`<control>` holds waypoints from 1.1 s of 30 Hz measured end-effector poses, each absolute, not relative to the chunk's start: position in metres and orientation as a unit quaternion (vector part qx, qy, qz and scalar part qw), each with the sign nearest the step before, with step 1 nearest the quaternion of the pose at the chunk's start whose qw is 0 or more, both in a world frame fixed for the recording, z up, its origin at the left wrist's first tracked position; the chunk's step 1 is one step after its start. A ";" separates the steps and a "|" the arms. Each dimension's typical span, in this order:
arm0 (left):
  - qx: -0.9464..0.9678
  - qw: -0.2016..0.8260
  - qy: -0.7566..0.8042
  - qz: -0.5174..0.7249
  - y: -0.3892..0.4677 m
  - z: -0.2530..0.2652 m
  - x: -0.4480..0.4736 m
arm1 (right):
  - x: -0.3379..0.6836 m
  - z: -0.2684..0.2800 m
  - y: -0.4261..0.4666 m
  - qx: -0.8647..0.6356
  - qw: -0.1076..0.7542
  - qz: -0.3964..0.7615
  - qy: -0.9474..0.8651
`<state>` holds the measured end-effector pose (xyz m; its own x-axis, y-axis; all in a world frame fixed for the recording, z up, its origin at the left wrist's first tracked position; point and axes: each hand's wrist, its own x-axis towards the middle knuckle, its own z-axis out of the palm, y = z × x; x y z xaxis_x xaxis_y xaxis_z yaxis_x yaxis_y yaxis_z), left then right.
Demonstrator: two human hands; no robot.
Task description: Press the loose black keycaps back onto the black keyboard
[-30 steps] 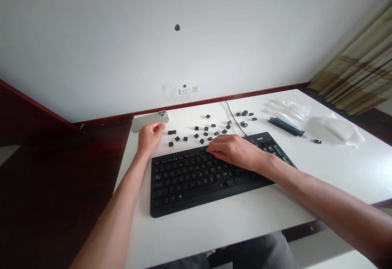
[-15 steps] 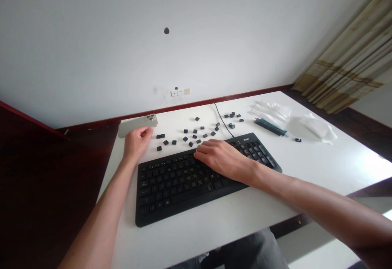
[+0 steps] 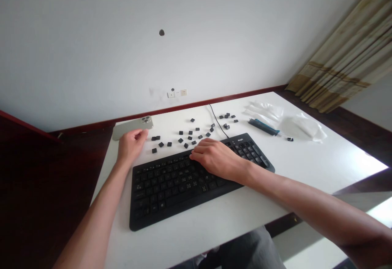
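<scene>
A black keyboard (image 3: 171, 203) lies on the white table, with bare sockets showing among its keys. My right hand (image 3: 214, 158) rests over the middle of the keyboard. Its fingers are bent together at the top row, and whatever they may hold is hidden under them. My left hand (image 3: 132, 144) lies loosely closed beyond the keyboard's left end, against the near edge of a grey phone (image 3: 127, 128); nothing shows in it. Several loose black keycaps (image 3: 181, 140) are scattered behind the keyboard.
Right of the keyboard cable (image 3: 219, 120) lie more keycaps (image 3: 227, 115). A blue-and-black handled tool (image 3: 263, 127) and crumpled clear plastic bags (image 3: 301, 128) are farther right. The table's front edge (image 3: 211, 250) runs close above my legs.
The whole view has shifted slightly, so the table sits a little further left. Both hands stay at nearly the same places relative to the keyboard and phone.
</scene>
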<state>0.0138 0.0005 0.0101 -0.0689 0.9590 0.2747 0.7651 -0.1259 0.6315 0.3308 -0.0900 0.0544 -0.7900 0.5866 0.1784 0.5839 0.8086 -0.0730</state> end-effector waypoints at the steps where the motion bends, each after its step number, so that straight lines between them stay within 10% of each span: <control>1: 0.666 0.143 0.646 0.343 0.000 0.010 0.014 | 0.332 0.054 -0.088 -0.309 0.104 0.019 -0.945; 17: 0.660 0.149 0.650 0.347 -0.001 0.012 0.016 | 0.350 0.056 -0.068 -0.301 0.168 0.116 -0.932; 33: 0.664 0.151 0.644 0.349 0.000 0.011 0.016 | 0.496 0.042 0.023 -0.622 0.221 0.046 -0.750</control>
